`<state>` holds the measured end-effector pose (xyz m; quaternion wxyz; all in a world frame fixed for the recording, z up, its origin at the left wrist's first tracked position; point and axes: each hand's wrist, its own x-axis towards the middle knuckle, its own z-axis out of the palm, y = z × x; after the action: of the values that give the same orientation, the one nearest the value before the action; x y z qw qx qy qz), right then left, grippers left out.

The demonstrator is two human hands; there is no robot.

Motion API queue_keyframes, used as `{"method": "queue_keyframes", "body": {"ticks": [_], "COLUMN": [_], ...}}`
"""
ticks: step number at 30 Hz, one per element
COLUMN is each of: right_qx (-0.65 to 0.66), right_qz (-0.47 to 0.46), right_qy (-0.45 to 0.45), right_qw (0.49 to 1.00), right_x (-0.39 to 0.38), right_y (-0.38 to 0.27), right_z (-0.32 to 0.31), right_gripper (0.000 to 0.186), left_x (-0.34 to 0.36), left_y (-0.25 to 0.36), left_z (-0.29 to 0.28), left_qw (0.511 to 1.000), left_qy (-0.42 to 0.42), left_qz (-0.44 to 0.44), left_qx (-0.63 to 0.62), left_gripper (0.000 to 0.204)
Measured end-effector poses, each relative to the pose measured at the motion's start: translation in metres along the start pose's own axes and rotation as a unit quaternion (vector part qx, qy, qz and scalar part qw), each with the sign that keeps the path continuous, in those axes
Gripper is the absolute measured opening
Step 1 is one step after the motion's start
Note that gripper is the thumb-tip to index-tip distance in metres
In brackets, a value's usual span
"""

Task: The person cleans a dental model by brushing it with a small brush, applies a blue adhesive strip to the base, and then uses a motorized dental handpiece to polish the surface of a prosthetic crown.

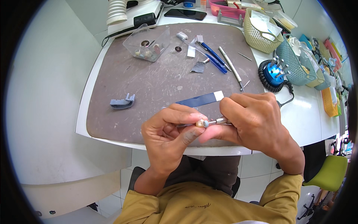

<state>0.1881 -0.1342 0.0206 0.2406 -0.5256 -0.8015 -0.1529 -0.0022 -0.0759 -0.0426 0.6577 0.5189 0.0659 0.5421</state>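
Both hands meet just above the front part of the brown work mat (112, 82). My left hand (166, 130) pinches a small tooth-coloured dental crown (200, 123) between thumb and fingertips; grey dust marks the thumb. In my right hand (255, 115) is a metal rotary handpiece (222, 120), its body mostly covered by the fingers. Its blue-grey round polishing tip (206, 123) appears to touch the crown. Right behind the hands lies a dark blue strip with a white end (199, 99). Farther left on the mat sits a grey-blue moulded piece (122, 102).
A clear plastic box (147, 44) holds small discs. Blue tweezers (216, 62) and a slim silver tool (230, 67) lie behind the hands. At right are a blue bur stand (275, 72), a black coiled cord (264, 78) and baskets (263, 43). A phone (185, 14) lies at the back.
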Motion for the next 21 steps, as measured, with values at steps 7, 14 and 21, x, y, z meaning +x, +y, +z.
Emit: {"method": "queue_keyframes", "body": {"ticks": [7, 14, 21], "right_qx": [-0.008, 0.089, 0.177], "right_qz": [0.018, 0.082, 0.218], "right_qy": [0.017, 0.045, 0.045], "right_qw": [1.000, 0.992, 0.959], "right_x": [-0.001, 0.002, 0.003], "right_y": [0.000, 0.009, 0.031], "right_z": [-0.001, -0.005, -0.014], "right_gripper": [0.065, 0.047, 0.022], "left_x": [-0.001, -0.002, 0.005], "left_y": [-0.001, 0.006, 0.029], "left_z": [-0.002, 0.006, -0.019], "left_qw": [1.000, 0.998, 0.898], "left_qy": [0.002, 0.050, 0.105], "left_qz": [-0.002, -0.029, 0.042], "left_qx": [0.011, 0.001, 0.425], "left_gripper": [0.020, 0.016, 0.012]}}
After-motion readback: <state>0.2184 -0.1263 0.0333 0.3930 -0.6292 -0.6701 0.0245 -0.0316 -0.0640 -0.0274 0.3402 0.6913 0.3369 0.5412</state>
